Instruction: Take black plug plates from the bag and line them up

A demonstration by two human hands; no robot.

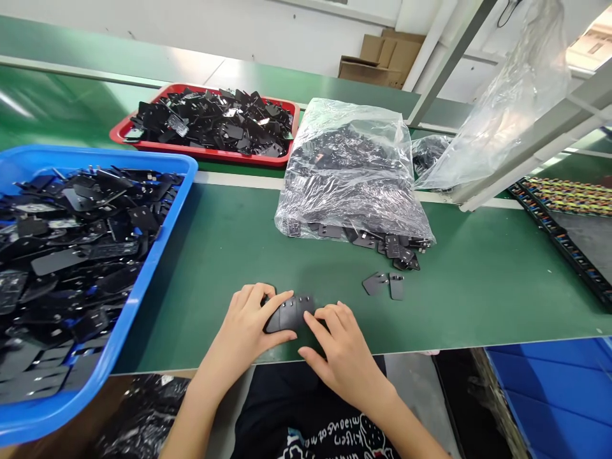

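So, both hands on same black plastic part (289, 312) at tabletop (478, 287) near edge: left hand (248, 325) grips it, right hand (342, 350) fingertips press it. Blue bin (157, 255) left of hands, bagged parts (351, 172) beyond.

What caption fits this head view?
Both hands, left and right, hold a black plastic part on the green table, beside a blue bin.

Bare green mat (478, 280) right — blue bin (143, 280) blocks left.
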